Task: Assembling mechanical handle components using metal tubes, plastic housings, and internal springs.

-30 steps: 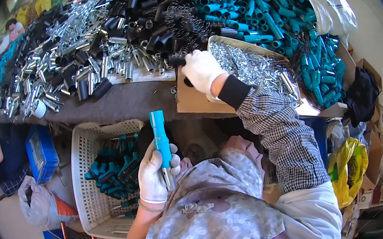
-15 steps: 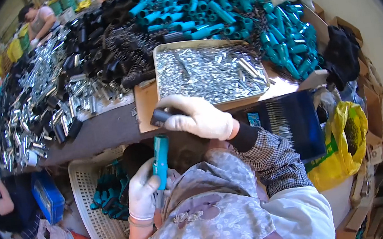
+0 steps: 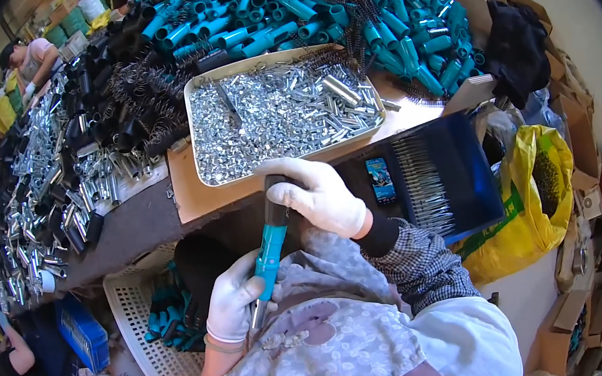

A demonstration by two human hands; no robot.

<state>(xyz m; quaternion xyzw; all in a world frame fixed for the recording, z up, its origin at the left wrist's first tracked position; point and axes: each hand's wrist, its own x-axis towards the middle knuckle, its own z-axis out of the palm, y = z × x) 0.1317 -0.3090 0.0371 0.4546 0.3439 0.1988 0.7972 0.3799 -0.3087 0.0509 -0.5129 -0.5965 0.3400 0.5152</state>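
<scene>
My left hand, in a white glove, is closed around the lower part of a teal tubular handle. A silver metal tip sticks out below that hand. My right hand, also gloved, grips a black cylindrical sleeve from above, thumb along its side. Sleeve and handle meet end to end in one slanted line; whether the sleeve is fully seated cannot be told. Just beyond the right hand sits a cream tray full of small silver metal pieces, with tweezers-like dark tool lying on them.
Teal handles are heaped at the far side, with black sleeves, springs and silver tubes to the left. A white basket of teal pieces stands at lower left. A blue bin and yellow bag are at right. Other people sit farther left.
The black sleeve and teal handle, apart before, now meet end to end. My right hand has tilted the sleeve upright above the handle. The view has shifted, so the tray appears farther left.
</scene>
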